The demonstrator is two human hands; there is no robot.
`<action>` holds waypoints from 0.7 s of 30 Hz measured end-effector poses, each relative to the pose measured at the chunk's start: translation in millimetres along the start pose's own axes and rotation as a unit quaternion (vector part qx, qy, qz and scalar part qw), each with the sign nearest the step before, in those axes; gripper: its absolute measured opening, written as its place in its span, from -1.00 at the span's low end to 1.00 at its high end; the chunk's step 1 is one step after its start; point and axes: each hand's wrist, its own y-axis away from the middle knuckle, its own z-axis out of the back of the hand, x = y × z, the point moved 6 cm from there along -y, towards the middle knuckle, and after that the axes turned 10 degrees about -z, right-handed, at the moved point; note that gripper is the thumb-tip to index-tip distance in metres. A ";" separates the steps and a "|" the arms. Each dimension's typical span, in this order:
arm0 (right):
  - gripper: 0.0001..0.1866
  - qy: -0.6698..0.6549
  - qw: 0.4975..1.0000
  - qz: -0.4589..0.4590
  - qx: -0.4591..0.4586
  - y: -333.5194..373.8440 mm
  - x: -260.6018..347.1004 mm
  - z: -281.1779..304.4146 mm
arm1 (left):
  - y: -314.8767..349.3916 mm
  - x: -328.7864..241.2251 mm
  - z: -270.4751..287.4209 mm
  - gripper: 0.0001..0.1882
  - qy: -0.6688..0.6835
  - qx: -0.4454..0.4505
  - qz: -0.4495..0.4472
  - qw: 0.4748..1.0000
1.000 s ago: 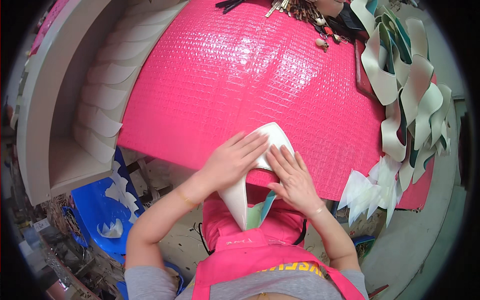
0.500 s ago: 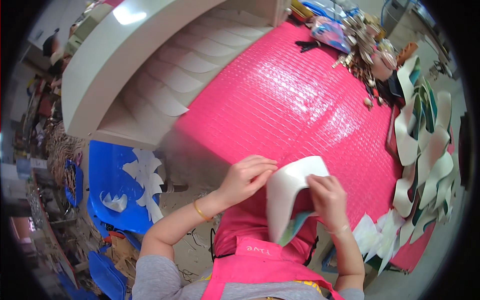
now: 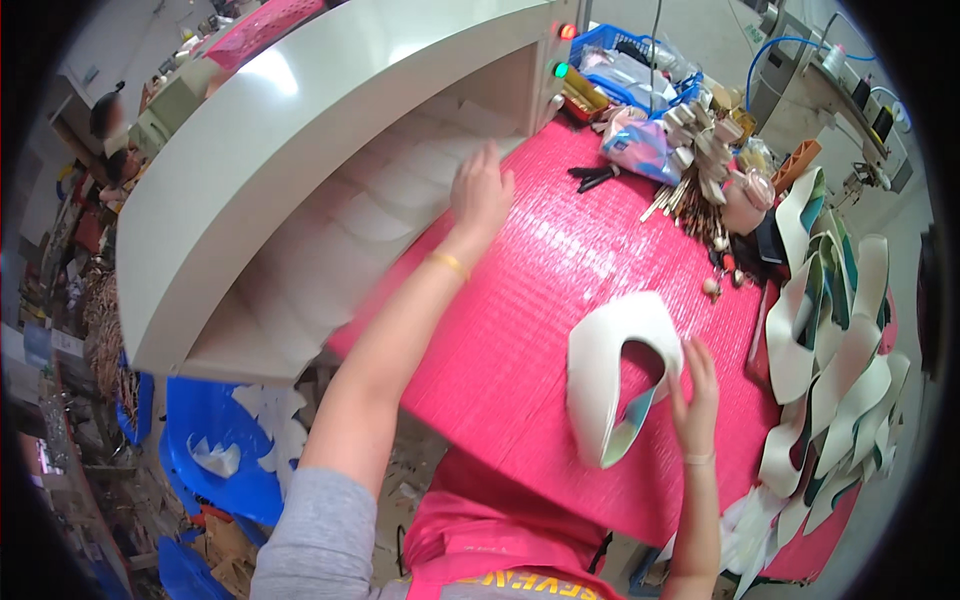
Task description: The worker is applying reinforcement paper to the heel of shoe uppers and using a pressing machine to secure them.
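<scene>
A white shoe upper [image 3: 592, 385] with a pale green and blue lining lies on the pink quilted table cover [image 3: 500, 400], curved round into a loop with a gap in its middle. Beside its right edge is my right hand [image 3: 697, 395], fingers stretched and thumb apart; whether it touches the upper I cannot tell. My left hand [image 3: 485, 195] is raised at the mouth of a white arched machine [image 3: 220, 190], its fingers extended and nothing visible in it. Inside the machine several white curved pieces [image 3: 375, 215] lie in an overlapping row, partly behind my left arm.
Stacked white uppers with green linings [image 3: 850, 345] line the table's right side. Tools, brushes and a patterned pouch [image 3: 640, 148] crowd the far right corner, near a blue basket [image 3: 610, 40]. A blue chair [image 3: 205, 430] holding white pieces stands at the left.
The upper went from my hands above my lap onto the table, released. My left hand moved up and away to the machine's opening. The view has shifted, showing more of the far side.
</scene>
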 end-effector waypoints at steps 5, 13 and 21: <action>-0.49 -0.032 0.989 -0.146 0.017 29.4 -64.2 -11.4 | -71.5 38.0 -107.6 -0.29 -0.174 -0.011 0.059 0.983; -0.66 -0.065 0.985 -0.155 0.032 13.0 -63.7 -6.4 | -102.5 63.4 -119.3 -0.69 -0.171 0.116 0.074 0.976; -0.71 -0.055 0.992 -0.108 -0.020 -2.9 -32.6 30.5 | -110.7 36.7 -42.1 -0.75 -0.129 -0.024 -0.001 0.991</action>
